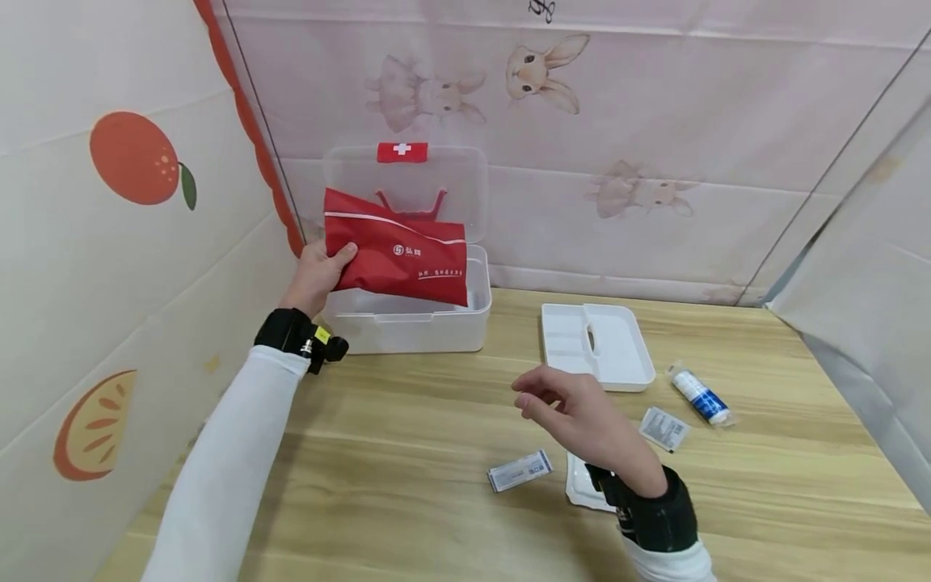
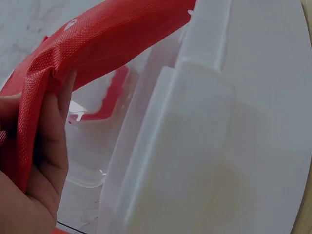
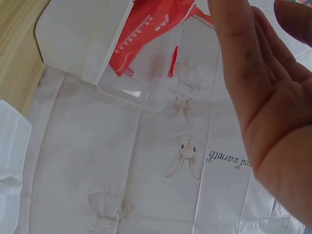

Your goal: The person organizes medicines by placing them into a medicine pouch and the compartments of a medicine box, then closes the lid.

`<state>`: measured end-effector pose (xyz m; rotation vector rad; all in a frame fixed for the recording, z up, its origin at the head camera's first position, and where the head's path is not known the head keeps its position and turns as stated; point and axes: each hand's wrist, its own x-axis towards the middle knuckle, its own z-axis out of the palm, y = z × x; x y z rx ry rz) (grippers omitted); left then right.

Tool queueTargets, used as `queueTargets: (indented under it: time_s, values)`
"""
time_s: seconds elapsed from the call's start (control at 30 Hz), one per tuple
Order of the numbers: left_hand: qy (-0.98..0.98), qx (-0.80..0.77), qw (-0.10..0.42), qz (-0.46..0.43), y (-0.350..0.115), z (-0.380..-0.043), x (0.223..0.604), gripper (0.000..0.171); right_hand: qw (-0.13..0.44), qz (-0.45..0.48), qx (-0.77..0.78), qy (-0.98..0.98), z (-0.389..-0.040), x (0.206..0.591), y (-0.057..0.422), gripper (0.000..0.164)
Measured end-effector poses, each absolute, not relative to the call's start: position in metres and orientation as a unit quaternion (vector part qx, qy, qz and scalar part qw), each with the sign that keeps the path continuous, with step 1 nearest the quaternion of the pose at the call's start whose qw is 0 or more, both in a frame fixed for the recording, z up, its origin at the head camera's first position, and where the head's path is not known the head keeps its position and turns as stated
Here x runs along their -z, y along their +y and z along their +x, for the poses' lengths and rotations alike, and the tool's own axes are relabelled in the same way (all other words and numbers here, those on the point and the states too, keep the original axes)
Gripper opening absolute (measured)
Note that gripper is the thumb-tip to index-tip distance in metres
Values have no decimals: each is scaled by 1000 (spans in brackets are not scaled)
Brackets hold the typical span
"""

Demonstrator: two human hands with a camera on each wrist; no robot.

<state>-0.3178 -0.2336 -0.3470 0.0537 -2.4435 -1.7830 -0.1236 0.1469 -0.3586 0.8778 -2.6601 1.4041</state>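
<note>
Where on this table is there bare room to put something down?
Bare table lies between the clear box and the narrow packet, and right of the wrapped roll. It is crowded around the right hand, near the white tray and square sachet.

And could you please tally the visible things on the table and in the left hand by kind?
Red pouch: 1
Open box: 1
White tray: 1
Small packets: 2
Wrapped roll: 1
Partly hidden white item: 1
Total: 7

Head view bright, evenly lit; wrist views dimmer, greyish; soft shadows on table (image 1: 407,420).
</note>
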Motion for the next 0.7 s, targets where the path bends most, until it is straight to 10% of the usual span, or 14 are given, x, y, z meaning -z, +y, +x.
queueTargets:
  time_s: [0.7]
  values:
    - [-828, 557, -61, 4, -235, -334, 367, 61, 0, 281, -438, -854, -129, 361, 146, 13]
